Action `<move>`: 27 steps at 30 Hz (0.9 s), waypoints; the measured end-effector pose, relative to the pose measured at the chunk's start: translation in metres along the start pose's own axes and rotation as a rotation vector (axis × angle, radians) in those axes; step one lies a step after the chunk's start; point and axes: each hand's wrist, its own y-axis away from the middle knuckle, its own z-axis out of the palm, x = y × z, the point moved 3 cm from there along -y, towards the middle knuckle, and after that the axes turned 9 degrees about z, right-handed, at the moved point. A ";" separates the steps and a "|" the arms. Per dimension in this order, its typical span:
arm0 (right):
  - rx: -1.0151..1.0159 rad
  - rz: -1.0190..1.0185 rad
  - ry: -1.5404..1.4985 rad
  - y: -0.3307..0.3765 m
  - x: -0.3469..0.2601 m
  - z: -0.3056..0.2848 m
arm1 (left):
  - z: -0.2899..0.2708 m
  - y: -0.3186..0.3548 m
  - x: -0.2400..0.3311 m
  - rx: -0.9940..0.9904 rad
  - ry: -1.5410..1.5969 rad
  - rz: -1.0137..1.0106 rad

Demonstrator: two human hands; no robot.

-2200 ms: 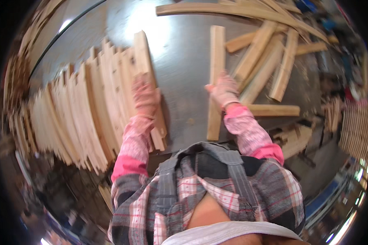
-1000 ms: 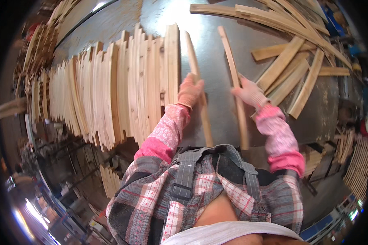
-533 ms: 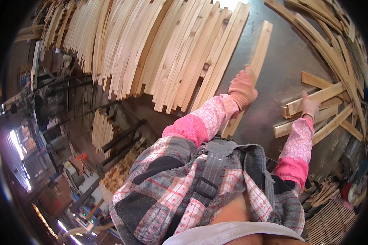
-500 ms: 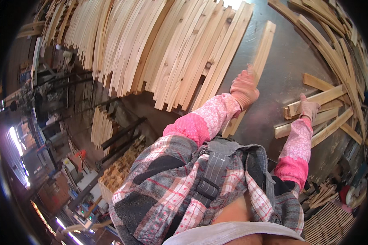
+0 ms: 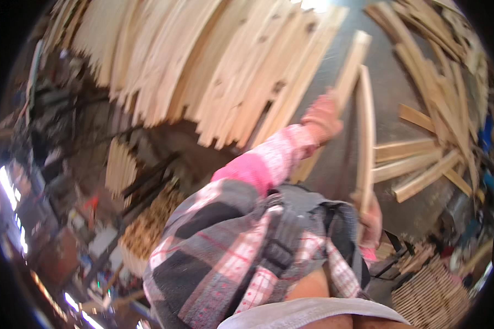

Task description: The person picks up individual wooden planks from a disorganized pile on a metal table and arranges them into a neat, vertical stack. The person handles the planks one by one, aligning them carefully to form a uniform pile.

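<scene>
My left hand (image 5: 323, 117), in a pink glove, is closed around a pale wooden slat (image 5: 350, 61) that lies slanted on the grey metal table (image 5: 389, 82). Just left of that slat is a fanned row of several similar slats (image 5: 225, 71). My right hand (image 5: 371, 220), also gloved and partly hidden by my plaid shirt, grips the near end of a second long slat (image 5: 365, 131). This one points away from me and runs close beside the first slat.
A loose pile of slats (image 5: 433, 126) covers the table's right side. More stacked wood strips (image 5: 119, 167) and dark machine frames stand below the table's left edge. A woven basket (image 5: 431, 293) is at the lower right.
My right hand has left the loose pile and come back toward my body with a long slat in it. My left hand stays on its slat. The view has swung further left.
</scene>
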 end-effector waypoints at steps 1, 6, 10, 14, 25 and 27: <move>-0.024 0.034 -0.024 -0.018 0.004 0.010 | 0.003 -0.005 0.001 0.011 0.026 0.022; 0.083 -0.161 0.645 -0.133 0.004 0.038 | -0.021 0.000 0.001 0.014 0.082 -0.039; -0.120 -0.134 1.231 -0.161 -0.035 0.070 | -0.020 -0.003 0.027 0.074 -0.140 -0.049; 0.456 -0.509 1.342 -0.228 -0.175 0.003 | -0.007 -0.009 0.020 0.174 -0.226 0.008; 0.916 -0.282 1.708 -0.341 -0.311 -0.114 | 0.002 -0.008 0.022 0.215 -0.344 -0.058; 0.925 -0.247 1.897 -0.328 -0.279 -0.101 | -0.003 -0.009 0.028 0.188 -0.330 -0.121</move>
